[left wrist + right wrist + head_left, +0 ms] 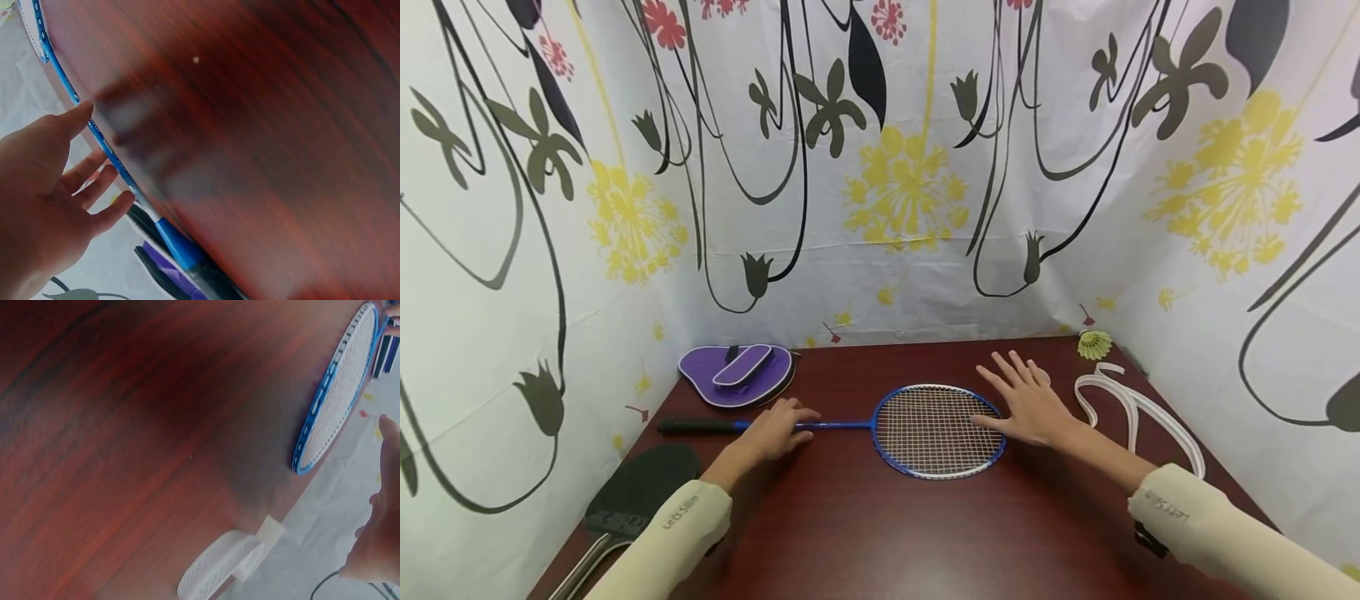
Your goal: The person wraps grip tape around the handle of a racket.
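Observation:
A blue and white badminton racket [936,433] lies flat across the table, its dark handle [696,426] to the left. Over the racket's shaft is my left hand [775,432]; in the left wrist view its fingers are parted, with the thumb tip [84,112] right at the blue shaft [107,149]. My right hand [1032,408] is spread with straight fingers at the right end of the racket head, its thumb overlapping the strings in the head view. In the right wrist view that hand [381,519] shows partly, apart from the racket frame [312,412].
Behind the handle lies a purple paddle case [733,375]. A black table tennis paddle [647,487] is at the left front, partly behind my left sleeve [688,517]. White looped straps [1138,400] and a yellow-green shuttlecock [1094,344] lie at the right. A patterned curtain [820,292] surrounds the table.

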Demonstrator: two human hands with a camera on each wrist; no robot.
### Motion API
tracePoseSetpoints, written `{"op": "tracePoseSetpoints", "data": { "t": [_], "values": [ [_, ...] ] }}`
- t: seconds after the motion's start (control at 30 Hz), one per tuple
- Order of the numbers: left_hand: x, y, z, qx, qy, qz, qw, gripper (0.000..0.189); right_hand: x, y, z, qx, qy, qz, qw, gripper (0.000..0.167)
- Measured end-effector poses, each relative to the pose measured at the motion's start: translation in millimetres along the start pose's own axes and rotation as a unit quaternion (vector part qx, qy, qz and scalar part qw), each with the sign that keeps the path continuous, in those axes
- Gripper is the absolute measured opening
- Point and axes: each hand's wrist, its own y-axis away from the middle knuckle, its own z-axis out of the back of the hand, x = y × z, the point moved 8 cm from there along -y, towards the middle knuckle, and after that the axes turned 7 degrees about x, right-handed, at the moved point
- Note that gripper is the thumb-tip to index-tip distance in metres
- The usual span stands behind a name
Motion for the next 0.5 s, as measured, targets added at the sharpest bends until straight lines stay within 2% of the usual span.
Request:
{"op": "tracePoseSetpoints", "data": {
  "t": [0.27, 0.5],
  "values": [
    [7.7, -5.3, -3.0, -0.049, 0.059, -0.003, 0.997, 0.017, 17, 2.9, -19, 0.059, -0.011, -0.002, 0.9982, 0.089],
    [11.9, -6.9, -1.8, -0.08, 0.099, 0.002, 0.9918, 0.014, 20, 8.9, -37, 0.103, -0.046, -0.01, 0.9936, 0.085]
  ]
}}
